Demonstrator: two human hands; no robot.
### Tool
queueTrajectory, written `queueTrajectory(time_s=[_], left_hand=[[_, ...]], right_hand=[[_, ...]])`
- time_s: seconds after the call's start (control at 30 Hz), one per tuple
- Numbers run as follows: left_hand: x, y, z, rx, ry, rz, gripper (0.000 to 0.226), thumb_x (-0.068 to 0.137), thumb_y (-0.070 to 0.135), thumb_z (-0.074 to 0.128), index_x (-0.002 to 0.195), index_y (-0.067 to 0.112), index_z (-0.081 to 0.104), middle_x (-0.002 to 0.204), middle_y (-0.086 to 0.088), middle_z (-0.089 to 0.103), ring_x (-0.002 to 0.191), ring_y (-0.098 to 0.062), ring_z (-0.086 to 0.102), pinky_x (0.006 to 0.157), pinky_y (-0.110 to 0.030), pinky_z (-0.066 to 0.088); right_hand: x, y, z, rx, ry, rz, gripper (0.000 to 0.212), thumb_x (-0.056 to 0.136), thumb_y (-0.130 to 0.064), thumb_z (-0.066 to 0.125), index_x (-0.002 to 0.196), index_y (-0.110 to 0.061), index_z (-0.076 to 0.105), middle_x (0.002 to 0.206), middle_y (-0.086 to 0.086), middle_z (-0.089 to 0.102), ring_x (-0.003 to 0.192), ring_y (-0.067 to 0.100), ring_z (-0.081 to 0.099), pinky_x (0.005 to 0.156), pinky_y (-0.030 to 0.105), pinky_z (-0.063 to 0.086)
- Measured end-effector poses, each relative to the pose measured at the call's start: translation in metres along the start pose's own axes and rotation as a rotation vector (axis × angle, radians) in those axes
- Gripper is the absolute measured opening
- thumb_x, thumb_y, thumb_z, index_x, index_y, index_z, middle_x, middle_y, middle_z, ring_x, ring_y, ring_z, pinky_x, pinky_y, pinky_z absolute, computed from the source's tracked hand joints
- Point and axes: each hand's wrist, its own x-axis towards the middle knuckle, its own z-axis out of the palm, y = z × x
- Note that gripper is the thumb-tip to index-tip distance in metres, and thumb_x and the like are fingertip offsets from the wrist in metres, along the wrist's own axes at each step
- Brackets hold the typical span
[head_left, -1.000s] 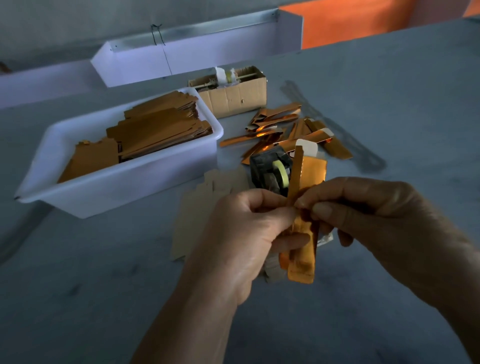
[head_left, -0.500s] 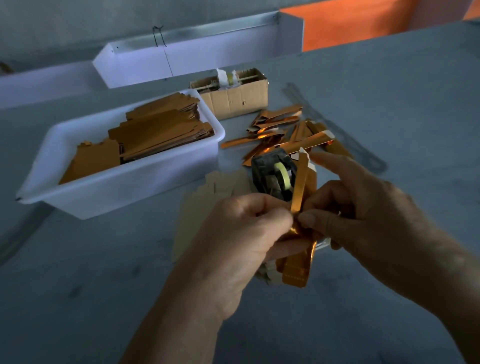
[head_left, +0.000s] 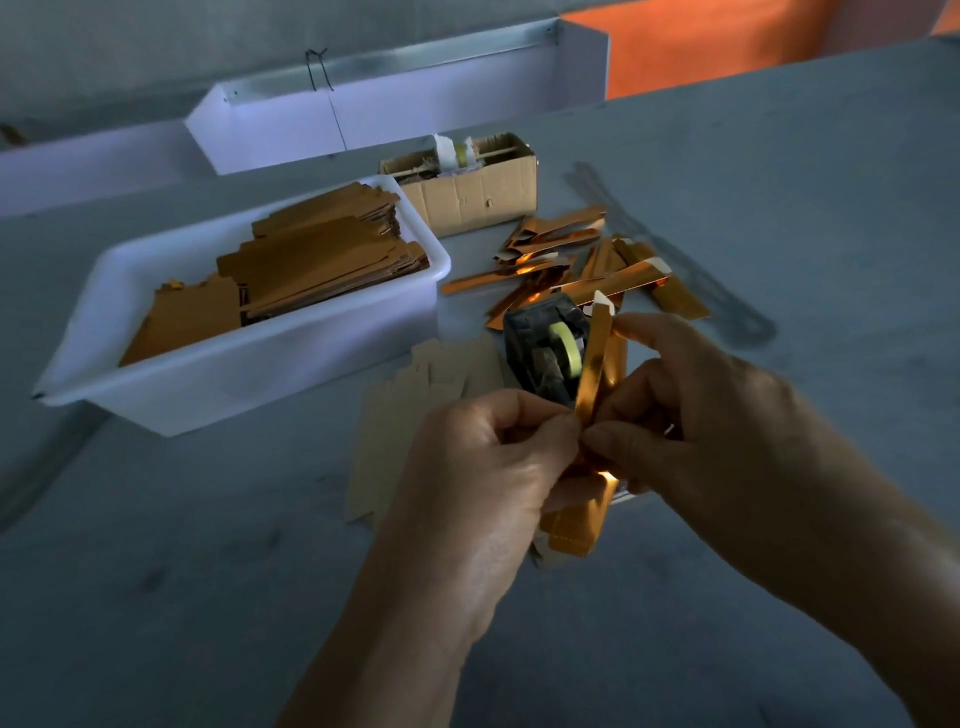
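A shiny gold card carton (head_left: 592, 410) stands nearly upright between my hands above the grey table. My left hand (head_left: 488, 467) pinches its middle from the left. My right hand (head_left: 691, 415) pinches it from the right, its index finger stretched up along the carton's upper part. The carton's lower end (head_left: 576, 525) hangs below my fingers. Just behind it sits a dark tape dispenser (head_left: 545, 353) with a yellowish roll.
A white tub (head_left: 234, 374) at the left holds several flat brown-gold blanks. Behind it stands a small cardboard box (head_left: 478, 192). Folded gold cartons (head_left: 571, 265) lie in a heap at centre right. Flat blanks (head_left: 415, 405) lie on the table under my left hand.
The carton has been folded narrower and turned more upright. My right index finger has slid up along its upper part, and both hands rose slightly.
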Motion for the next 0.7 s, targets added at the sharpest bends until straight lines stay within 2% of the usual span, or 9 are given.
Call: queueTrajectory(time_s=[0.1, 0.17, 0.23, 0.3, 0.47, 0.5, 0.57, 0.63, 0.7], left_hand=[[0.001, 0.000, 0.002, -0.010, 0.046, 0.015, 0.016, 0.089, 0.009, 0.061, 0.076, 0.010, 0.071, 0.072, -0.007, 0.075, 0.066, -0.020, 0.074, 0.062, -0.026, 0.060], [0.001, 0.000, 0.004, -0.017, 0.065, 0.014, 0.014, 0.086, 0.012, 0.061, 0.076, 0.010, 0.071, 0.072, -0.006, 0.075, 0.066, -0.018, 0.074, 0.061, -0.024, 0.060], [0.001, -0.001, 0.005, -0.008, 0.094, 0.033, 0.013, 0.084, 0.014, 0.063, 0.074, 0.012, 0.071, 0.071, -0.005, 0.074, 0.068, -0.017, 0.074, 0.065, -0.028, 0.061], [0.000, -0.002, 0.007, 0.028, 0.131, 0.073, 0.015, 0.084, 0.016, 0.064, 0.072, 0.013, 0.072, 0.070, -0.003, 0.074, 0.068, -0.015, 0.073, 0.070, -0.034, 0.060], [-0.008, 0.001, 0.004, 0.113, 0.225, 0.193, 0.005, 0.085, 0.028, 0.068, 0.083, 0.028, 0.073, 0.072, 0.002, 0.075, 0.071, -0.016, 0.074, 0.076, -0.044, 0.059], [-0.009, 0.003, 0.002, 0.116, 0.228, 0.205, 0.005, 0.085, 0.029, 0.067, 0.085, 0.030, 0.072, 0.073, 0.003, 0.075, 0.071, -0.016, 0.074, 0.074, -0.044, 0.059], [-0.011, 0.007, 0.000, 0.129, 0.212, 0.226, 0.006, 0.085, 0.029, 0.066, 0.086, 0.030, 0.072, 0.075, 0.005, 0.075, 0.071, -0.014, 0.074, 0.071, -0.040, 0.060], [-0.011, 0.012, -0.001, 0.099, 0.173, 0.217, 0.009, 0.084, 0.022, 0.064, 0.085, 0.025, 0.073, 0.076, 0.003, 0.075, 0.073, -0.015, 0.074, 0.072, -0.037, 0.060], [-0.010, 0.015, -0.003, 0.031, 0.146, 0.170, 0.009, 0.085, 0.016, 0.064, 0.086, 0.020, 0.072, 0.077, 0.002, 0.075, 0.073, -0.016, 0.074, 0.070, -0.034, 0.060]], right_hand=[[0.008, 0.001, 0.005, -0.066, 0.004, 0.004, 0.049, 0.080, -0.030, 0.066, 0.123, -0.029, 0.043, 0.076, -0.011, 0.065, 0.065, 0.000, 0.059, 0.055, 0.015, 0.044], [0.013, 0.005, 0.014, -0.109, 0.101, -0.028, 0.054, 0.074, -0.035, 0.061, 0.124, -0.021, 0.047, 0.072, -0.010, 0.064, 0.062, 0.006, 0.061, 0.054, 0.022, 0.048], [0.018, 0.011, 0.022, -0.114, 0.178, -0.046, 0.063, 0.065, -0.039, 0.057, 0.122, -0.016, 0.050, 0.068, -0.010, 0.061, 0.058, 0.009, 0.060, 0.053, 0.032, 0.051], [0.023, 0.017, 0.026, -0.117, 0.225, -0.049, 0.065, 0.061, -0.040, 0.060, 0.121, -0.017, 0.049, 0.070, -0.011, 0.059, 0.059, 0.009, 0.058, 0.054, 0.035, 0.051], [0.021, 0.009, 0.010, -0.207, 0.333, -0.108, 0.071, 0.054, -0.053, 0.063, 0.116, -0.019, 0.053, 0.062, -0.022, 0.045, 0.054, -0.007, 0.044, 0.044, 0.012, 0.028], [0.017, 0.007, 0.005, -0.212, 0.323, -0.104, 0.072, 0.054, -0.056, 0.061, 0.116, -0.022, 0.054, 0.062, -0.021, 0.047, 0.054, -0.008, 0.045, 0.043, 0.009, 0.027], [0.014, 0.001, -0.003, -0.060, 0.140, -0.061, 0.064, 0.055, -0.059, 0.061, 0.112, -0.030, 0.056, 0.071, -0.015, 0.062, 0.062, -0.002, 0.058, 0.048, 0.011, 0.044], [0.013, 0.000, -0.007, 0.318, -0.084, -0.002, 0.048, 0.058, -0.051, 0.069, 0.100, -0.029, 0.063, 0.082, -0.007, 0.071, 0.074, 0.007, 0.068, 0.071, 0.028, 0.057], [0.014, 0.002, -0.008, 0.546, -0.164, 0.018, 0.039, 0.057, -0.037, 0.072, 0.094, -0.026, 0.066, 0.085, -0.004, 0.074, 0.078, 0.012, 0.071, 0.079, 0.038, 0.057]])
